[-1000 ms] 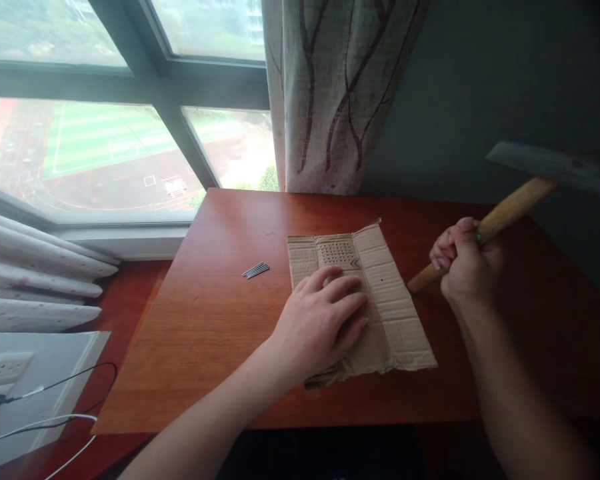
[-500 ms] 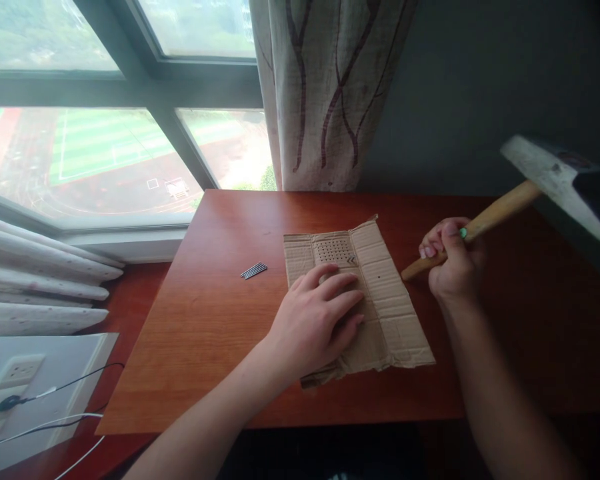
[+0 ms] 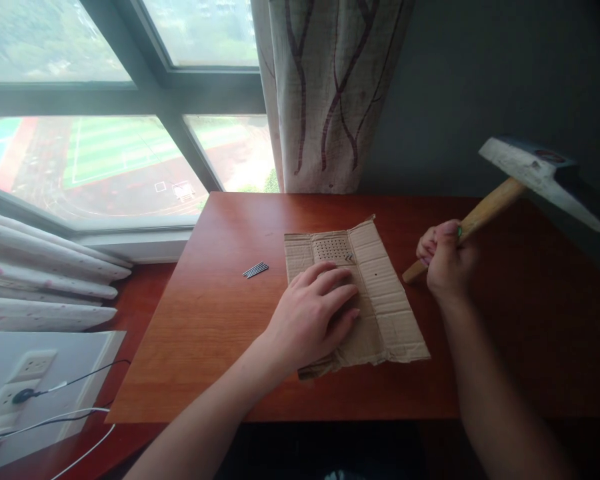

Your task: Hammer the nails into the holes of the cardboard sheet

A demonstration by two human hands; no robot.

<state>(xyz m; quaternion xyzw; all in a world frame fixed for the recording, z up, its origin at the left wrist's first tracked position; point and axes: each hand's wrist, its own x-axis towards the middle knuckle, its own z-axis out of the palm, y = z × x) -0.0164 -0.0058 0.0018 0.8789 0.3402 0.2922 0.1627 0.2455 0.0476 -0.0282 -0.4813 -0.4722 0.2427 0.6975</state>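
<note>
My left hand (image 3: pixel 315 307) lies on a creased piece of brown cardboard (image 3: pixel 393 313), its fingers spread over the surface. Just beyond the fingertips, rows of small holes (image 3: pixel 331 249) show in the cardboard. In my right hand (image 3: pixel 445 260) is a hammer (image 3: pixel 495 203), gripped by its wooden handle. The hammer's grey metal head (image 3: pixel 540 173) is raised up and to the right, apart from the cardboard. Several nails (image 3: pixel 256 269) lie in a small bunch to the left of the cardboard.
The reddish-brown wooden table (image 3: pixel 205 347) runs under everything. Behind it are a window (image 3: pixel 145 167) and a patterned curtain (image 3: pixel 325 100). At the lower left, a wall socket (image 3: pixel 33 367) has a plug and cables hanging near the table's edge.
The hammer has shifted slightly to the left, its head with it. My left hand stays on the cardboard. The whole view has moved a little.
</note>
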